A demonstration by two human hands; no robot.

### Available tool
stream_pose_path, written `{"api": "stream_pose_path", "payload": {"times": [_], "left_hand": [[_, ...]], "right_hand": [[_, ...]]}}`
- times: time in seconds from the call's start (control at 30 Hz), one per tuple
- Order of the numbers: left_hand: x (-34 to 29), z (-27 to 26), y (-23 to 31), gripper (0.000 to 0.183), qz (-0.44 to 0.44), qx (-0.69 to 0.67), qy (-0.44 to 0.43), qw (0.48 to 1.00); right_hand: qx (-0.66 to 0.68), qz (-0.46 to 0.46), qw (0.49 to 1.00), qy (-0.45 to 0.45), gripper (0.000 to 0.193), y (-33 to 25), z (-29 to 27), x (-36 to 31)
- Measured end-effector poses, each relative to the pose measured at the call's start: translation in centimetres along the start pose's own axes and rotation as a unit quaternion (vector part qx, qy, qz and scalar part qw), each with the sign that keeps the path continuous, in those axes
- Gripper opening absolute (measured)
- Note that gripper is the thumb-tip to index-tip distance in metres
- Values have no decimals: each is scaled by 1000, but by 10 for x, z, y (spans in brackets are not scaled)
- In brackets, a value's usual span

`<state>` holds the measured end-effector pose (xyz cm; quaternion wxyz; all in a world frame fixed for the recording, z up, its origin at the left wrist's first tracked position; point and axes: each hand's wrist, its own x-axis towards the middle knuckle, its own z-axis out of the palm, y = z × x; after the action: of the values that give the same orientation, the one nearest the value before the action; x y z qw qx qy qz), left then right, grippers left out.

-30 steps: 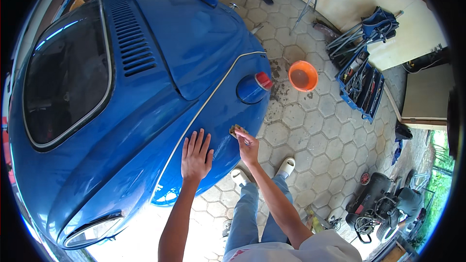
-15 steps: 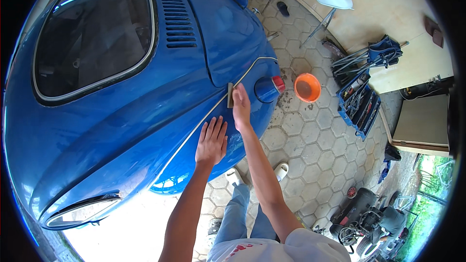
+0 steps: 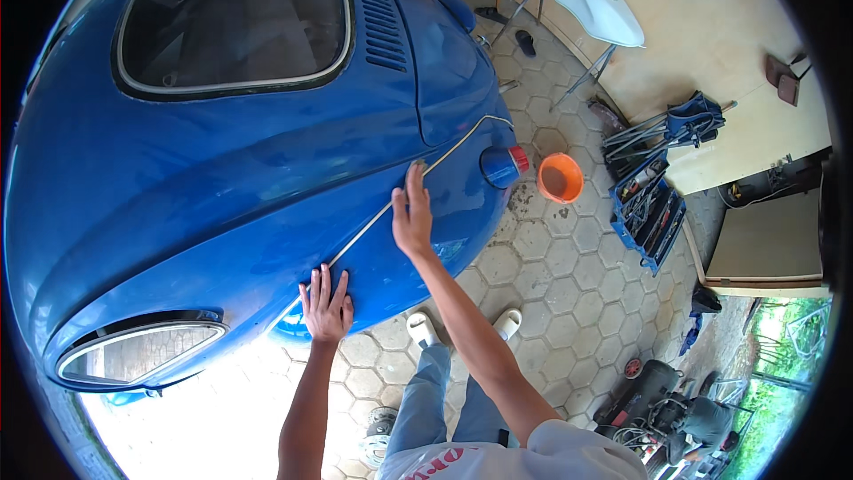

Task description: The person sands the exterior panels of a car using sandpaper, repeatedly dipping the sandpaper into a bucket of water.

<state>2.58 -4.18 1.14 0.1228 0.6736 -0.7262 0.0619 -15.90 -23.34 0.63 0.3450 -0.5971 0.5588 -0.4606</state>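
Observation:
A blue rounded car body (image 3: 267, 151) fills the left and middle of the view. Along its rear fender runs a thin cream strip (image 3: 364, 228), bending near the red-and-blue tail light (image 3: 505, 166). My left hand (image 3: 326, 307) lies open on the fender by the strip's lower stretch, fingers spread. Farther up, my right hand (image 3: 412, 222) is at the strip, its fingers closed about a small flat olive-grey block (image 3: 420, 164). Only the block's end shows past the fingertips; the hand covers the rest.
An orange bucket (image 3: 561, 178) stands on the hexagonal paving right of the car. Beyond it are a blue toolbox (image 3: 651, 222) full of tools and a white panel (image 3: 593, 7) on a metal stand. A black compressor-like machine (image 3: 653, 396) is at lower right, with a crouching person (image 3: 711, 413) beside it.
My left hand has slid down and left along the fender. The right hand has shifted slightly left and turned, hiding more of the block. The whole view has also shifted.

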Motion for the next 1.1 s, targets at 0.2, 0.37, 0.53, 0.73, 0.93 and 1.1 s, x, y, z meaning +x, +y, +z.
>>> {"api": "stream_pose_path", "payload": {"times": [0.2, 0.37, 0.53, 0.73, 0.93, 1.1], "left_hand": [[9, -1, 17, 57, -24, -15, -21, 999], [3, 3, 16, 55, -31, -36, 8, 999], [-7, 15, 13, 50, -53, -23, 114, 992], [0, 21, 20, 49, -70, -43, 198, 977], [4, 3, 17, 43, -177, -122, 367, 905], [44, -14, 53, 43, -2, -127, 285, 950]], "right_hand": [[6, -70, 995, -69, 77, -24, -4, -22], [146, -5, 988, -45, 87, -57, 31, -40], [59, -184, 974, -119, 82, -44, 18, -46], [120, -107, 986, -45, 84, -63, 37, -42], [114, -289, 937, -162, 78, -51, 15, -52], [-94, -191, 977, -5, 59, -2, -7, -42]]}}
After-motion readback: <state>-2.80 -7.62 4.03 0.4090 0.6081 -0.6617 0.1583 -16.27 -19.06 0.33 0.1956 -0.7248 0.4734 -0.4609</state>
